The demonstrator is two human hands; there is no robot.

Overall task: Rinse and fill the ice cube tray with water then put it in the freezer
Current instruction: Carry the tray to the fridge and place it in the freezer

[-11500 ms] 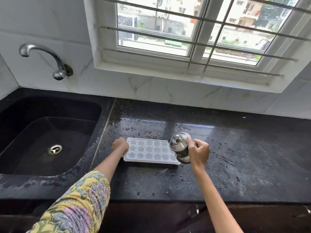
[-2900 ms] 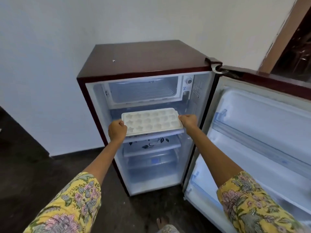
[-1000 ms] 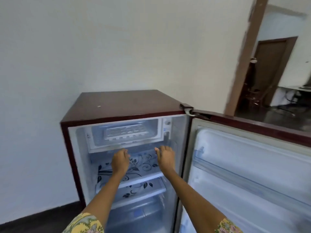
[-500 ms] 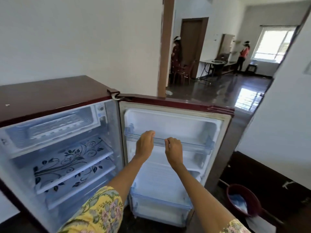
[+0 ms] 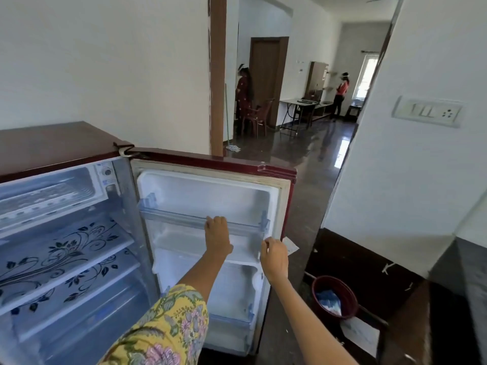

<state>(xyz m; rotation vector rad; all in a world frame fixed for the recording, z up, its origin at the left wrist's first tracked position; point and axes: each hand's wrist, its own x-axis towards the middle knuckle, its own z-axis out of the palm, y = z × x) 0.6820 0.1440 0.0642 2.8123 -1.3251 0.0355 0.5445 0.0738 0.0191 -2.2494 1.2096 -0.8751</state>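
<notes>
The white ice cube tray (image 5: 39, 200) lies inside the freezer compartment (image 5: 87, 177) at the top of the small maroon fridge, at the far left. Neither hand touches it. The fridge door (image 5: 210, 191) stands wide open toward me. My left hand (image 5: 217, 237) rests on the door's upper shelf rail (image 5: 179, 219), fingers curled over it. My right hand (image 5: 274, 256) is at the door's free edge, its fingers curled against the inner lining.
Glass shelves with a floral print (image 5: 66, 248) fill the fridge below the freezer. A maroon bucket (image 5: 334, 296) with a cloth sits on the floor right of the door. A white wall with a switch panel (image 5: 427, 111) stands right. Two people stand in the far room.
My view has swung right from the fridge interior to the door. Both hands moved from in front of the shelves onto the door, the right hand reaching its outer edge.
</notes>
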